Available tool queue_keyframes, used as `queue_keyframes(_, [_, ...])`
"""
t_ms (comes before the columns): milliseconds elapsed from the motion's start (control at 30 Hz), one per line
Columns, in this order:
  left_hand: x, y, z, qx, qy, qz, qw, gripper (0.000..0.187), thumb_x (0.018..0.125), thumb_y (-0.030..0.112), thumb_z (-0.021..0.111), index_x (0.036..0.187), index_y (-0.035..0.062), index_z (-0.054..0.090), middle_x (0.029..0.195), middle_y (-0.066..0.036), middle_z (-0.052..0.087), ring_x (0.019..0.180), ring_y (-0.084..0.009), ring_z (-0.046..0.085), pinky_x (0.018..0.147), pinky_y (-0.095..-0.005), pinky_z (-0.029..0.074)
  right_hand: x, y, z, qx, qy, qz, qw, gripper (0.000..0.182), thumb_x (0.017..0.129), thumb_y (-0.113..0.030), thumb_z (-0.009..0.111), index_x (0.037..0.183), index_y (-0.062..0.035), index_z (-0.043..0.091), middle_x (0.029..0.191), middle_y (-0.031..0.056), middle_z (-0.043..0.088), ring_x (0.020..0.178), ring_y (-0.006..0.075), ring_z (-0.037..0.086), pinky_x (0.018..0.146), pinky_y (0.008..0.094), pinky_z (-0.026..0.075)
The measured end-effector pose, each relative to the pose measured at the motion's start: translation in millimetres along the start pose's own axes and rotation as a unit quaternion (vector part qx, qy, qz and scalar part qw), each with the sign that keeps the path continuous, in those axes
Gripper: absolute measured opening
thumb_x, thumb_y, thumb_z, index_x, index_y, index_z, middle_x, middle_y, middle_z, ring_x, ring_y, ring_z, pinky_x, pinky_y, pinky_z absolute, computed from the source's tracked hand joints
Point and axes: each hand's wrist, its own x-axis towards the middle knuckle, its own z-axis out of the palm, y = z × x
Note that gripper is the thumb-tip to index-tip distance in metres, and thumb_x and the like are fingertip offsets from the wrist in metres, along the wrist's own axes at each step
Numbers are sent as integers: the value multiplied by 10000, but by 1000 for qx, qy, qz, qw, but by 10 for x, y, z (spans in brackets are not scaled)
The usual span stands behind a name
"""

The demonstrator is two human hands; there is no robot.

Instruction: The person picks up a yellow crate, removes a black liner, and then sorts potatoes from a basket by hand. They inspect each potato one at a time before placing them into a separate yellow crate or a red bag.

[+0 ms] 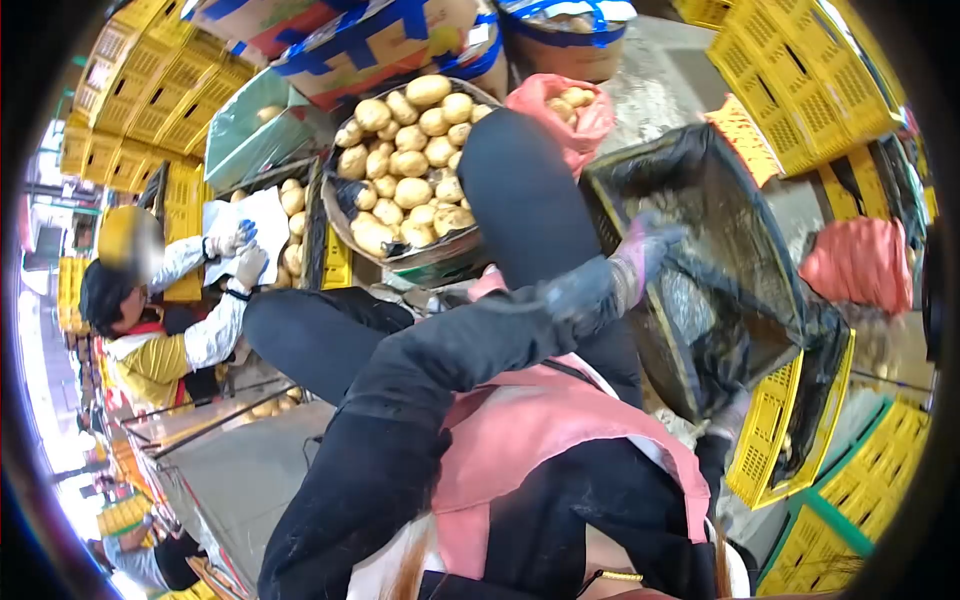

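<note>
A yellow plastic crate with a dirty black liner (740,250) stands at my right side, tilted, with dust and scraps of plastic inside. My left hand (645,258), in a pinkish-grey glove, reaches across my body and is closed over its near rim; the fingertips are slightly blurred. At the crate's lower corner, my right hand (733,412) holds the edge, with its fingers partly hidden. In front of my knees stands a wide round container full of potatoes (410,165).
A pink bag of potatoes (565,110) stands beyond my knee. Cardboard boxes (380,45) line the back. Yellow crates (800,80) are stacked at right. A red sack (858,265) lies beyond the lined crate. At left, a co-worker (150,330) handles white paper (250,225) over potatoes.
</note>
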Motion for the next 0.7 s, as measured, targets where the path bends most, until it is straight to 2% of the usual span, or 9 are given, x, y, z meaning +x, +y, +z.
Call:
queue_keyframes(33, [-309, 432, 36, -19, -40, 65, 997, 407, 901, 211, 631, 1284, 124, 528, 1050, -35, 583, 932, -153, 547, 850, -265, 435, 348, 366, 373, 262, -76, -3, 962, 209, 769, -58, 580, 933, 30, 675, 899, 95, 665, 805, 219, 622, 753, 350, 521])
queue_keyframes(133, [-746, 1491, -515, 225, -66, 233, 944, 417, 925, 184, 606, 1322, 93, 520, 1142, -32, 573, 1040, -113, 533, 910, -266, 429, 1179, 748, 617, 47, -30, -186, 981, 254, 790, -173, 638, 950, 19, 678, 888, 96, 664, 775, 220, 617, 707, 356, 519])
queue_keyframes(167, [-830, 1732, -837, 330, -13, 336, 882, 406, 928, 163, 598, 1318, 78, 524, 1161, -35, 572, 1049, -103, 534, 918, -265, 433, 1042, 331, 577, 212, -81, -24, 974, 303, 790, -210, 657, 985, 22, 671, 909, 104, 666, 779, 237, 625, 714, 369, 526])
queue_keyframes(200, [-1014, 1985, -1050, 242, 147, 282, 917, 373, 866, 138, 691, 1220, 77, 590, 1168, -90, 597, 974, -167, 582, 858, -291, 475, 1142, -104, 540, 68, -8, -171, 983, 399, 809, -253, 665, 1071, 46, 628, 991, 144, 653, 871, 278, 613, 796, 394, 496])
queue_keyframes(267, [-902, 2247, -2555, 438, 332, 384, 742, 371, 857, 164, 698, 1192, 45, 593, 1145, -149, 646, 1051, -284, 619, 926, -355, 476, 1248, -1098, 496, -322, 319, -329, 828, 602, 846, -339, 680, 1243, 92, 542, 1156, 225, 628, 1056, 360, 589, 959, 443, 435])
queue_keyframes(367, [-1114, 2108, -3721, 633, 477, -48, 608, 719, 846, 557, 610, 1322, 30, 490, 1109, -187, 642, 948, -331, 650, 876, -362, 500, -410, -3368, 1646, 17, 111, -493, 863, 505, 951, -199, 565, 1352, 79, 435, 1358, 239, 492, 1188, 292, 530, 1022, 359, 393])
queue_keyframes(500, [-743, 1505, -3695, 746, 376, -256, 486, 946, 775, 701, 532, 1451, 72, 323, 1266, -262, 557, 1205, -370, 546, 1011, -434, 433, -1842, -4458, 3537, 15, -122, -682, 721, 360, 936, -103, 510, 1242, 84, 536, 1293, 167, 541, 1174, 264, 545, 1007, 333, 419])
queue_keyframes(600, [-742, 1505, -3808, 689, 351, -181, 608, 960, 717, 498, 703, 1481, 118, 262, 1285, -284, 507, 1209, -420, 507, 1021, -455, 419, -2227, -4252, 4924, 148, -532, -513, 657, 289, 931, -126, 601, 1202, -28, 592, 1063, 61, 638, 989, 139, 597, 914, 278, 455])
queue_keyframes(700, [-851, 1256, -3959, 696, 340, 11, 632, 973, 674, 360, 744, 1480, 123, 254, 1233, -260, 537, 1106, -452, 561, 1002, -450, 441, -2257, -3440, 5481, 28, -626, -414, 660, 315, 916, -181, 611, 1200, -45, 606, 1021, 38, 657, 919, 143, 616, 853, 275, 486])
